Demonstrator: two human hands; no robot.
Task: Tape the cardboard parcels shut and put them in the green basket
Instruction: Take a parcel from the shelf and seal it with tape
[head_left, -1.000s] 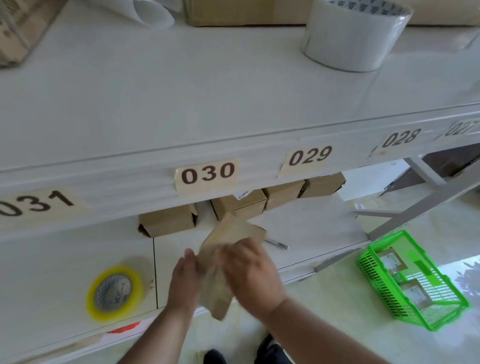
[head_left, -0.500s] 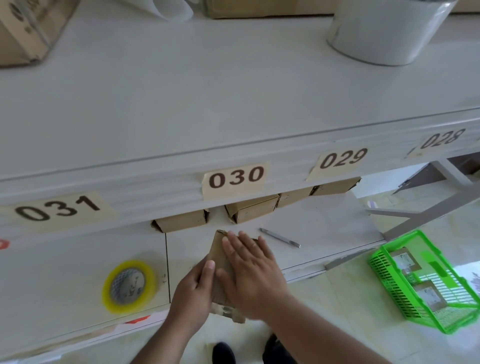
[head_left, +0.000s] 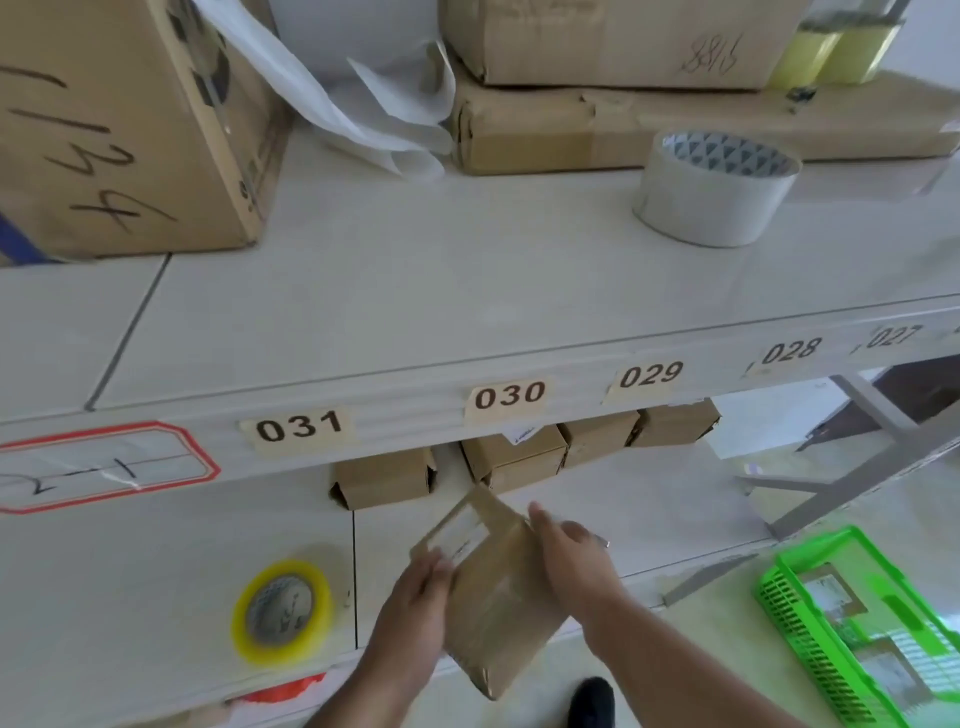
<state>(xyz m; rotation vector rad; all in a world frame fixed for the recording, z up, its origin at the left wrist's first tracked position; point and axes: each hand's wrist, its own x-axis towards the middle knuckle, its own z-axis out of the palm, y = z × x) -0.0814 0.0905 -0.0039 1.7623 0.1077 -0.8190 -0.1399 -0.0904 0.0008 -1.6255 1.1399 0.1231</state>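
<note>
A taped cardboard parcel (head_left: 498, 597) lies tilted over the front edge of the lower shelf (head_left: 649, 509). My left hand (head_left: 415, 618) grips its left side, with fingers curled on the labelled end. My right hand (head_left: 571, 561) lies along its right side with the fingers stretched forward. A yellow tape roll (head_left: 283, 610) stands on the shelf to the left of my hands. The green basket (head_left: 779, 597) sits on the floor at the lower right and holds labelled parcels. Several small cardboard parcels (head_left: 514, 457) line the back of the lower shelf.
On the upper shelf (head_left: 467, 291) sit a clear tape roll (head_left: 711, 192), a big box marked 1134 (head_left: 130, 130), stacked flat boxes (head_left: 623, 47) and white wrapping (head_left: 363, 98). Number labels 027 to 031 run along its edge. My shoe (head_left: 592, 701) shows on the floor.
The camera has tilted up, showing more of the upper shelf. The parcel has turned and now hangs over the shelf edge; my right hand slid from flat on top to its right side.
</note>
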